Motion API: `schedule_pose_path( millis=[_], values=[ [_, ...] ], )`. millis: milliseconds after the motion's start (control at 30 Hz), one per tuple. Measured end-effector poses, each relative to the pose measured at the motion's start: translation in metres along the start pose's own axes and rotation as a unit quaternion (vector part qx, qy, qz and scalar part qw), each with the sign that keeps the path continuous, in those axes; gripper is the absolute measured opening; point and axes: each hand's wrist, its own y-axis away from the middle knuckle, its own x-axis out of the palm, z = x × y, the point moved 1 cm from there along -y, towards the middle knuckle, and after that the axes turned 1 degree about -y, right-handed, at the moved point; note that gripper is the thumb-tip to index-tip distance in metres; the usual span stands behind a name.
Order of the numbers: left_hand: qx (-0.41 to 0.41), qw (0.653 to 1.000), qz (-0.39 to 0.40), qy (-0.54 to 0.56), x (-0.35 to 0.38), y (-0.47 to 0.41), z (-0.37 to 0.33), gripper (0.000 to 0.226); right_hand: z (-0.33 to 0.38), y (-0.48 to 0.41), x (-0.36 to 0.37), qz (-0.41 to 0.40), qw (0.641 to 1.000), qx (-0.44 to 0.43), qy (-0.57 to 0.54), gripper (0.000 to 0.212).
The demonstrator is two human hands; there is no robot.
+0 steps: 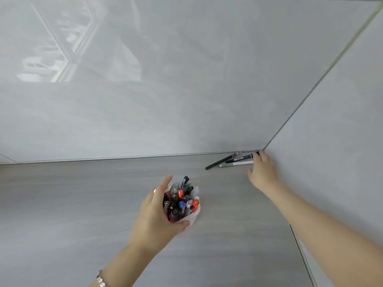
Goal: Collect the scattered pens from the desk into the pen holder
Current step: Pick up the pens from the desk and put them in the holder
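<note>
Left hand (154,214) wrapped round the pen holder (191,217), grip clamped on its side, holder standing on the grey worktop (62,204) near the middle. Holder see-through and pale, round like a cup, packed tight with pens: black caps, a blue one, orange ones, clear ones, all poking up.

Right hand (262,172) stretched far out to the back corner, where the worktop meets the two grey walls. Fingers spread and lying at the ends of three loose pens. Cannot tell whether that grip has closed on any pen; fingertips hidden behind the hand. Long black pen (220,161) lying slanted, thin and smooth. Short black marker (240,158) just beside it, close to the wall edge. Pale green pen (236,163) nearest, slim, with a white label part. All three close together, well apart from the holder.

Could go wrong from here:
- Round, smooth pens likely to roll away if nudged, maybe deeper into the corner.
- Tight corner, little room for fingers, so easy to grab only one or two and drop the rest.
- Holder very full already, so new pens may not slide in, or may push others out.
- Light holder could tip if bumped.

Worktop smooth, wood-look grain, a little shiny. Back wall glossy, showing pale reflections.
</note>
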Motion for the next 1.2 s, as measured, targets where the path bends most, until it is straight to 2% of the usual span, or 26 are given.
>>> schedule_pose_path(
  millis=[100,167,267,333,400,467,533,600,667,733,867,933,1000,1200],
  values=[
    [-0.022,1.000,-0.014,-0.011,0.001,-0.005,-0.002,0.102,-0.006,-0.023,0.004,0.040,0.993,-0.022,0.106,0.057],
    [-0.029,0.999,-0.022,-0.016,0.000,-0.008,-0.004,0.101,-0.007,-0.026,0.007,0.030,0.990,-0.039,0.132,0.050],
    [-0.038,0.999,-0.025,-0.011,-0.002,-0.013,-0.004,0.100,-0.012,-0.016,0.020,-0.014,0.975,-0.140,0.170,0.035],
    [-0.040,0.999,-0.024,-0.005,-0.004,-0.016,-0.003,0.100,-0.015,-0.005,0.023,-0.008,0.968,-0.165,0.188,0.041],
    [-0.037,0.999,-0.015,-0.012,-0.005,-0.018,-0.003,0.100,-0.008,0.012,0.019,0.016,0.950,-0.196,0.241,0.032],
    [-0.024,1.000,0.001,-0.017,-0.009,-0.020,-0.002,0.102,-0.002,0.029,0.021,0.048,0.965,-0.184,0.181,0.023],
    [-0.006,1.000,0.023,-0.020,-0.014,-0.023,0.001,0.102,0.008,0.054,0.015,0.097,0.990,-0.104,0.015,0.030],
    [0.005,0.998,0.051,-0.037,-0.022,-0.025,0.003,0.104,0.021,0.086,0.006,0.089,0.982,-0.075,-0.149,0.032],
    [0.009,0.995,0.077,-0.064,-0.029,-0.025,0.004,0.104,0.033,0.115,-0.003,0.079,0.964,-0.092,-0.235,0.022],
    [0.031,0.993,0.073,-0.087,-0.033,-0.022,0.003,0.100,0.042,0.144,-0.013,0.101,0.957,-0.101,-0.254,0.022],
    [0.106,0.988,-0.011,-0.114,-0.032,-0.021,-0.007,0.077,0.056,0.177,-0.037,0.149,0.941,-0.101,-0.287,0.019],
    [0.107,0.987,-0.008,-0.118,-0.031,-0.024,-0.011,0.057,0.061,0.184,-0.049,0.128,0.945,-0.088,-0.287,0.019],
    [0.116,0.985,-0.002,-0.127,-0.030,-0.025,-0.009,0.042,0.068,0.186,-0.059,0.102,0.956,-0.081,-0.263,0.010],
    [0.104,0.988,0.002,-0.115,-0.031,-0.026,0.000,0.036,0.102,0.183,-0.080,0.066,0.965,-0.114,-0.227,0.008]
  ],
)
